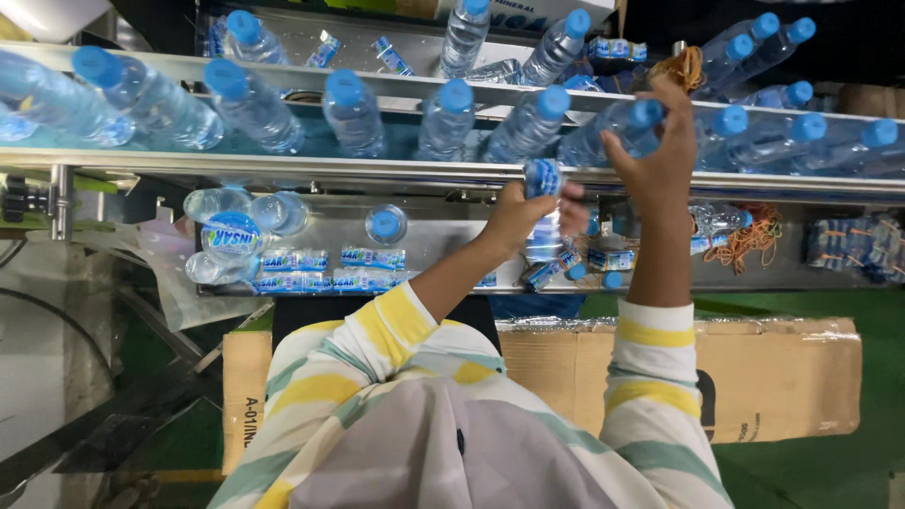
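Already the conveyor (283, 165) carries many capped bottles along its length; loose label sleeves (372, 256) wait on the steel shelf's near edge. My left hand (528, 215) grips a bottle (544, 236), and my right hand (650, 155) pinches its label (542, 177).

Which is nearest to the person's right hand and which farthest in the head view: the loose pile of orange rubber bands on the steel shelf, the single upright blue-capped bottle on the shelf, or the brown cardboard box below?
1. Orange rubber bands, just to the side of the right hand.
2. Brown cardboard box, below, toward the person.
3. Upright blue-capped bottle, far across on the left-hand side of the shelf.
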